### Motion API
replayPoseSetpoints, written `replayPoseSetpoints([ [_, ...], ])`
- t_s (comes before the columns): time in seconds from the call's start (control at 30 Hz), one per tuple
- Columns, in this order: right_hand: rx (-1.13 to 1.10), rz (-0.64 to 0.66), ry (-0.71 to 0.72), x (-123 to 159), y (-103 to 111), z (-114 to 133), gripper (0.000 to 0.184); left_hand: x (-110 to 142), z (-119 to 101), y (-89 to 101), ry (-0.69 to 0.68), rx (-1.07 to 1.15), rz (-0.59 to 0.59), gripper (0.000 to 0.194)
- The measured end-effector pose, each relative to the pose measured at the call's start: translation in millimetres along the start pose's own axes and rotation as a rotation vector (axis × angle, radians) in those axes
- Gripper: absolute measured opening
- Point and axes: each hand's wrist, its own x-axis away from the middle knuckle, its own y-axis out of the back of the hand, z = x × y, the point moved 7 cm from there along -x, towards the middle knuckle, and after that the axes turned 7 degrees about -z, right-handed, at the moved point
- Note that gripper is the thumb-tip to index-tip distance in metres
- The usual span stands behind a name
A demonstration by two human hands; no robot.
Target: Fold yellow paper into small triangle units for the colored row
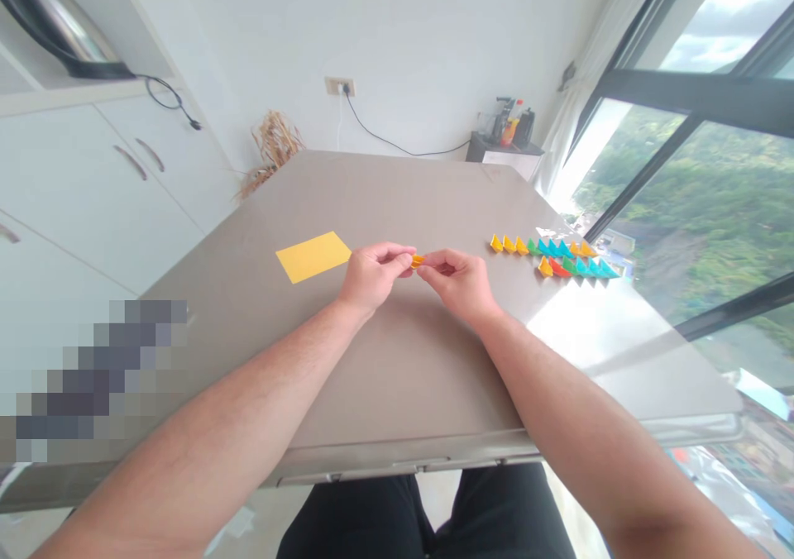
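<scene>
Both hands meet over the middle of the table, pinching a small piece of folded orange-yellow paper (418, 261) between them. My left hand (375, 276) grips its left end with thumb and fingers closed. At the opposite end, my right hand (459, 282) has its thumb and fingers closed on the same piece. Most of the paper is hidden by the fingers, so its full shape does not show. Just left of my left hand lies a flat yellow paper sheet (313, 256). Off to the right stand two rows of small folded paper boats (549, 247) in yellow, orange, green, blue and red.
The grey-brown table (397, 203) reaches back toward a white wall with a socket (340, 87) and cable. A kettle (65, 21) sits on the cabinet at left. Windows run along the right side. Bottles (512, 123) stand on a small cabinet behind the table.
</scene>
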Motion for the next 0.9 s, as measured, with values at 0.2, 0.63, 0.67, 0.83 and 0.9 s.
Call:
replayPoseSetpoints([
  [0.2,0.040,-0.036,0.155,-0.2,-0.6,7.9,0.006,1.4,0.8,-1.1,-0.070,-0.178,0.010,0.022],
  [0.63,0.249,0.005,0.121,-1.0,-4.2,2.6,0.016,3.7,-3.1,1.0,-0.099,-0.277,0.013,0.023],
  [0.67,0.255,0.007,0.104,-1.2,-4.5,1.3,0.016,4.2,-3.7,0.7,-0.107,-0.286,0.016,0.022],
  [0.83,0.267,0.027,0.079,-1.7,-6.4,-0.7,0.018,4.1,-2.4,0.9,-0.077,-0.262,0.007,0.021],
  [0.9,0.275,0.037,0.091,-1.9,-7.2,0.1,0.018,3.1,0.4,1.8,-0.025,-0.201,-0.013,0.023],
])
